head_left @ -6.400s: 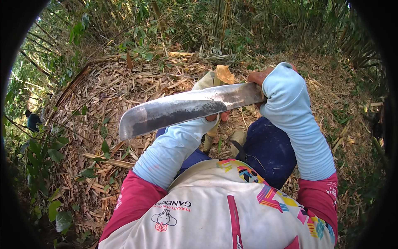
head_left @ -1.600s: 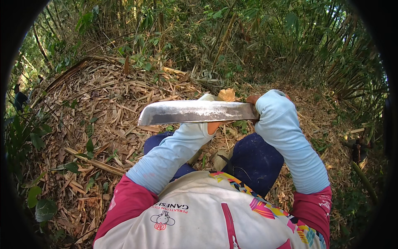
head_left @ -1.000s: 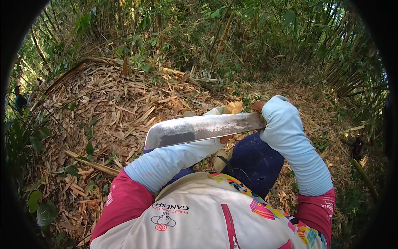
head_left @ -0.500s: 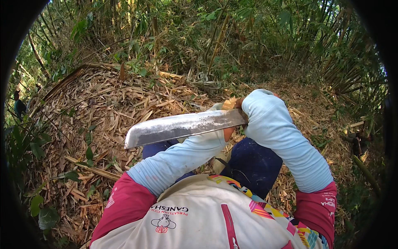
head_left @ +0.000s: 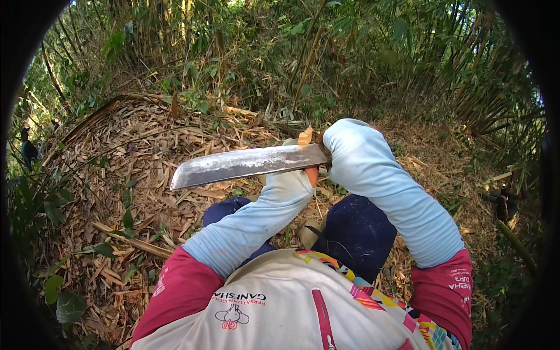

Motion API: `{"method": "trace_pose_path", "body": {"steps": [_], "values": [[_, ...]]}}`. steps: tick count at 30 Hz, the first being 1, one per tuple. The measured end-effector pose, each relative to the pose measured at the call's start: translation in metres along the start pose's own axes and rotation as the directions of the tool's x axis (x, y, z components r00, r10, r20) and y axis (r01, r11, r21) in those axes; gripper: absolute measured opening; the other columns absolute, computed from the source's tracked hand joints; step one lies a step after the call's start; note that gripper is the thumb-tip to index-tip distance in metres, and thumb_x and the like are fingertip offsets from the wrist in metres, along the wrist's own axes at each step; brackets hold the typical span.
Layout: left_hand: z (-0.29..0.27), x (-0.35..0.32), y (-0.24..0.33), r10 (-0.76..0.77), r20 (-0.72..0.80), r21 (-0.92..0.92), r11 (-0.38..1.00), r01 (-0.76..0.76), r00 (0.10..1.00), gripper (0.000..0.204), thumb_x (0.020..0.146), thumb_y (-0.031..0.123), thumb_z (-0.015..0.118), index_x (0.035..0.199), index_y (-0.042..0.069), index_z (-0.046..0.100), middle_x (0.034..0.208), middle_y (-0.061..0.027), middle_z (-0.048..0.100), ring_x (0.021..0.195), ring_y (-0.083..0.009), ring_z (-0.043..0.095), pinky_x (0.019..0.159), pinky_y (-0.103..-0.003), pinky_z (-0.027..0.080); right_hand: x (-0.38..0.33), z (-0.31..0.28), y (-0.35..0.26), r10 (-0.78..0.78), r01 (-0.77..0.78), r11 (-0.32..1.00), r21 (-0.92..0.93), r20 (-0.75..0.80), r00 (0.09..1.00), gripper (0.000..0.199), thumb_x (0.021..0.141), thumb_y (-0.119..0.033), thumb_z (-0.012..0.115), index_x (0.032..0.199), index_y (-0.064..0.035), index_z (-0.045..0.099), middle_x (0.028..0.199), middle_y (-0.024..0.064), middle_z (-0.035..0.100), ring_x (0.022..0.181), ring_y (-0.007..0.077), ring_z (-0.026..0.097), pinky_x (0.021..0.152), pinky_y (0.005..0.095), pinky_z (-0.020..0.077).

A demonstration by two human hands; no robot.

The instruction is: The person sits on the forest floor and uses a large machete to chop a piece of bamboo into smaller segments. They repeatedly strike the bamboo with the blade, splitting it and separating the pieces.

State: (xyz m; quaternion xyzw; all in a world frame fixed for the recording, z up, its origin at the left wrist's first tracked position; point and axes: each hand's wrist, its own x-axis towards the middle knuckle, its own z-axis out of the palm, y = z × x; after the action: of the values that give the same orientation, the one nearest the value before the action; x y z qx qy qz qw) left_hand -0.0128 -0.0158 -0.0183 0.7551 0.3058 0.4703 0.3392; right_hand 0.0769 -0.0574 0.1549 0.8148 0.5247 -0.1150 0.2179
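Observation:
A machete (head_left: 251,164) with a broad, worn steel blade lies across in front of me, its tip toward the left. My right hand (head_left: 325,140) is closed around its handle end; the pale blue sleeve and the wrist hide most of the fingers. Behind the blade, close to the handle, is my left hand (head_left: 312,175). Only a little skin shows below the blade edge, and its fingers are hidden. A tan, jagged flake (head_left: 305,136) sticks up above the blade's back beside both hands; what holds it cannot be seen.
Dry bamboo leaves and husks (head_left: 146,151) cover the ground. A split stalk (head_left: 137,239) lies at the left. Dense bamboo clumps (head_left: 490,87) rise at the back and right. Under my arms are my dark blue trouser legs (head_left: 359,233). Another person (head_left: 28,147) is at the far left.
Both hands and the machete have moved slightly up in the picture, away from me, and a little left. The tan flake has shifted with them.

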Motion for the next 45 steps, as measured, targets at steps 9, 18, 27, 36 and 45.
{"method": "trace_pose_path", "body": {"steps": [9, 18, 27, 36, 45], "values": [[-0.016, 0.006, 0.001, 0.029, -0.038, 0.16, 0.987, -0.022, 0.999, 0.032, 0.084, 0.019, 0.052, 0.109, 0.005, 0.065, 0.104, -0.0188, 0.065, 0.097, -0.0377, 0.062, 0.084, -0.044, 0.048, 0.006, -0.003, -0.007, -0.023, 0.025, 0.998, 0.064, -0.043, 0.999, 0.026, 0.073, -0.014, 0.076, 0.097, -0.0088, 0.07, 0.094, 0.0137, 0.069, 0.09, 0.0321, 0.067, 0.076, 0.0372, 0.0554], [-0.002, 0.008, -0.038, 0.179, 0.094, 0.655, 0.73, -0.196, 0.979, 0.029, 0.099, 0.026, 0.047, 0.119, 0.007, 0.056, 0.113, -0.0056, 0.061, 0.101, -0.0168, 0.06, 0.087, -0.029, 0.048, -0.008, -0.004, 0.005, -0.163, 0.207, 0.955, 0.214, -0.203, 0.965, 0.02, 0.07, -0.022, 0.073, 0.089, -0.0132, 0.074, 0.091, 0.0135, 0.07, 0.089, 0.0321, 0.069, 0.072, 0.0388, 0.0545], [0.002, 0.046, -0.054, 0.091, -0.035, 0.174, 0.981, -0.084, 0.995, 0.032, 0.096, 0.023, 0.052, 0.122, 0.004, 0.054, 0.115, -0.0081, 0.061, 0.103, -0.0194, 0.06, 0.089, -0.032, 0.048, 0.107, 0.062, -0.048, 0.149, -0.462, 0.555, -0.692, -0.464, 0.873, 0.049, 0.079, -0.054, 0.074, 0.048, -0.021, 0.057, 0.049, 0.0019, 0.054, 0.046, 0.013, 0.045, 0.044, 0.036, 0.0385], [-0.006, 0.046, -0.069, -0.008, -0.028, -0.042, 0.999, 0.006, 1.0, 0.038, 0.093, 0.02, 0.056, 0.124, 0.0, 0.052, 0.117, -0.0107, 0.06, 0.105, -0.0221, 0.061, 0.092, -0.034, 0.048, 0.045, 0.06, -0.031, 0.086, -0.417, 0.874, -0.249, -0.765, 0.638, 0.033, 0.06, -0.02, 0.088, 0.049, -0.0141, 0.058, 0.05, 0.0033, 0.056, 0.044, 0.0137, 0.048, 0.041, 0.0348, 0.0399], [-0.011, 0.017, -0.084, -0.088, 0.073, -0.381, 0.918, 0.109, 0.993, 0.044, 0.089, 0.017, 0.061, 0.127, -0.004, 0.05, 0.12, -0.0132, 0.06, 0.106, -0.0248, 0.061, 0.095, -0.036, 0.048, 0.056, 0.076, -0.004, -0.143, 0.118, 0.99, -0.08, -0.599, 0.788, 0.022, 0.061, -0.021, 0.082, 0.061, -0.0098, 0.063, 0.059, 0.0098, 0.061, 0.054, 0.0229, 0.059, 0.048, 0.0378, 0.0462]]}}
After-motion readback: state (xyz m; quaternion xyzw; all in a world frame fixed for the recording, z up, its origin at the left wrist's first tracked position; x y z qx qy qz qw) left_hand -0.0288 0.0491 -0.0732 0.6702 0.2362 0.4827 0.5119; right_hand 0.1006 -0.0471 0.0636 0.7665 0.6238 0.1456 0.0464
